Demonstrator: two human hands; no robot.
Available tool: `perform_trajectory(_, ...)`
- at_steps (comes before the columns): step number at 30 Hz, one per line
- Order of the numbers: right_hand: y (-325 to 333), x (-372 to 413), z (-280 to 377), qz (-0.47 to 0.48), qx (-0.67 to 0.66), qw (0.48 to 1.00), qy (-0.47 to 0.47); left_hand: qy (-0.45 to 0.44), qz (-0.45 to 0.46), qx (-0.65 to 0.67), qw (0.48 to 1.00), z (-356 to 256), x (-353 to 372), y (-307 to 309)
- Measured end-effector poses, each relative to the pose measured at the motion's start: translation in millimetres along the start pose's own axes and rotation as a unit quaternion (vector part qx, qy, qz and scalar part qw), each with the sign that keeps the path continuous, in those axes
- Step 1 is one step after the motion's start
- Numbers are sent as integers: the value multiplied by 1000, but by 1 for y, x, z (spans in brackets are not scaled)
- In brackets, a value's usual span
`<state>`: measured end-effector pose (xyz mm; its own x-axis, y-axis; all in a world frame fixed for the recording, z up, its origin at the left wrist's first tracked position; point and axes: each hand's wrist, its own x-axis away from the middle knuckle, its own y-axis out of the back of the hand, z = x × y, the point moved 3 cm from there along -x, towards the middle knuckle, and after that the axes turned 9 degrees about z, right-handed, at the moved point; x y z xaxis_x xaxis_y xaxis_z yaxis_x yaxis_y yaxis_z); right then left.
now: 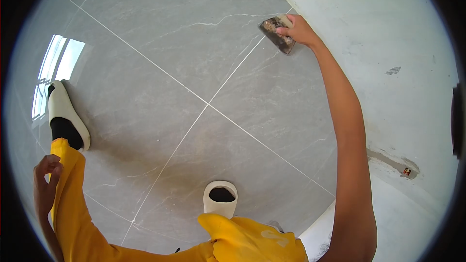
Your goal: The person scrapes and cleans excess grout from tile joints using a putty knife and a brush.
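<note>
Out at the end of a stretched arm, my right hand [300, 31] grips a wide putty knife [276, 35]. Its blade is stained dark and crusted with brown and pale residue, and the fingers and thumb cover part of it. The putty knife is over the grey tiled floor [160, 92], close to the foot of the white wall and above a white grout line [238, 70]. My left hand [46, 179] hangs by my bent leg in yellow trousers [73, 199], its fingers loosely curled with a gap to the thumb and nothing visible in them.
A pale, scuffed wall [388, 34] rises along the right side. Low on it, a patched channel ends at a small recessed box [407, 171]. My feet wear white slippers [65, 106] on the glossy tiles. Window light [70, 60] reflects at the left.
</note>
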<state>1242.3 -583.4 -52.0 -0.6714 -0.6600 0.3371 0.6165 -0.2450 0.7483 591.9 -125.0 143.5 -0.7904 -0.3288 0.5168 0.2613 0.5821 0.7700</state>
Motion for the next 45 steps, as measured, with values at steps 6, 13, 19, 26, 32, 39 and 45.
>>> perform_trajectory(6, 33, -18, -6, 11, -11, 999, -30, -13, 31, -23, 999, 18, 1, -2)
perform_trajectory(13, 38, -35, 40, 68, 243, 967, 22, -54, 29, -39, 997, 7, -7, 3)
perform_trajectory(19, 20, -45, 73, 121, 260, 950, 126, -29, 30, -39, 998, 3, -5, 3)
perform_trajectory(26, 16, -42, 88, 208, 265, 934, 117, -21, 29, -45, 998, 8, 1, 1)
perform_trajectory(32, 17, -43, 102, 228, 302, 918, 122, -22, 21, -33, 999, 14, 4, 2)
perform_trajectory(39, 16, 56, 62, -106, -123, 987, 18, -23, 38, -55, 997, 8, 5, 1)
perform_trajectory(45, -15, 117, 48, -90, 292, 906, 293, -55, 60, -93, 992, -20, -11, 10)
